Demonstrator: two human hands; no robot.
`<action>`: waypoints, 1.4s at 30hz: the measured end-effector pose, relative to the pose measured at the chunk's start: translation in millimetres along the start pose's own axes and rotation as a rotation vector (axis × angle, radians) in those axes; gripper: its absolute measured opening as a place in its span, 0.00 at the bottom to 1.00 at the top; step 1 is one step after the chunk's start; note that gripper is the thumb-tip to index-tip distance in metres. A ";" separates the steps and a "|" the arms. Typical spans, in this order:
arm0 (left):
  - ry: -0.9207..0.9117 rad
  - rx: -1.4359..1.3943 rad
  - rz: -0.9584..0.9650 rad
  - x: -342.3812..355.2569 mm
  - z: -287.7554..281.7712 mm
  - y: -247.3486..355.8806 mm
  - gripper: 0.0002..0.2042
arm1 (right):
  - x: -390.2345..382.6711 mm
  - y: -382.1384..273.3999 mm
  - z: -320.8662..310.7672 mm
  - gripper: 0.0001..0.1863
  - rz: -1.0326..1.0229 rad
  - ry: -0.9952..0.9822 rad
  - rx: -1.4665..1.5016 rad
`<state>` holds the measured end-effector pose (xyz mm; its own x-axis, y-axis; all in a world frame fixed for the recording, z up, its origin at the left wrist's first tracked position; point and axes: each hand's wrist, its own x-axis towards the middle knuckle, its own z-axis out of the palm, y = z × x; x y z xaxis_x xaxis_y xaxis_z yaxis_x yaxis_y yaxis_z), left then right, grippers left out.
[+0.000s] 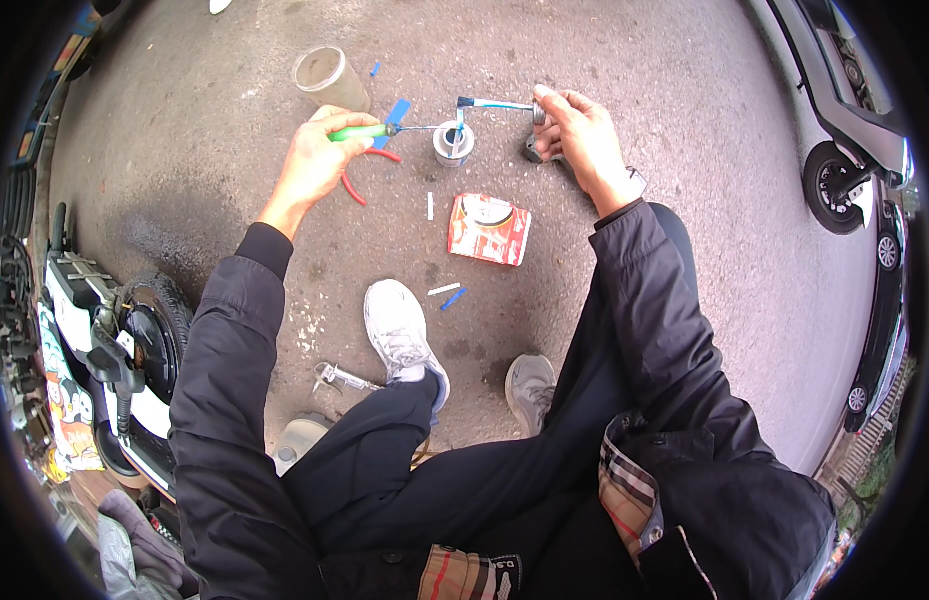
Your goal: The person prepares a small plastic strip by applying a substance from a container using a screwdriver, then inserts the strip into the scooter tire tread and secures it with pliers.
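Two hands worked over small tin (452, 142) on asphalt.
Green-handled screwdriver (362, 131) is gripped tight in left hand (314, 160), tip at tin's left; small metal part (538, 113) is pinched by right hand (576, 135), right of tin, brush (492, 103) above. Part judged rigid, light, greasy-slippery; best pinched by edges.

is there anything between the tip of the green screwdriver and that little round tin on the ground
Nothing visible blocks it. The left hand holds the green-handled screwdriver, and its metal tip already reaches the rim of the small round tin. The blue-handled brush in the right hand is above and to the right of the tin.
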<state>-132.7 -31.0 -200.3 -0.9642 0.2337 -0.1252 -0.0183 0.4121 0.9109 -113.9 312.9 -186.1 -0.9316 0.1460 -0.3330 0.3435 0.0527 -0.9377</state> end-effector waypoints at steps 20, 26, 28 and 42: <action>-0.040 0.094 0.004 7.7 -3.0 -3.7 0.15 | -3.2 0.9 -2.3 0.23 0.024 -0.006 -0.015; -0.031 0.074 0.004 9.5 -4.3 -3.5 0.14 | -6.9 0.9 -2.3 0.24 0.005 -0.012 -0.007; -0.045 0.093 0.004 9.6 -5.1 -4.3 0.14 | -7.4 0.0 -2.5 0.24 0.006 -0.018 -0.008; -0.099 0.000 -0.101 10.1 -7.5 -8.4 0.18 | -5.3 4.8 -3.0 0.22 0.015 -0.054 -0.039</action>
<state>-144.3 -38.7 -206.2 -0.9265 0.2772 -0.2545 -0.1139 0.4381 0.8917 -107.0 315.3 -188.6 -0.9308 0.0935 -0.3533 0.3613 0.0897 -0.9281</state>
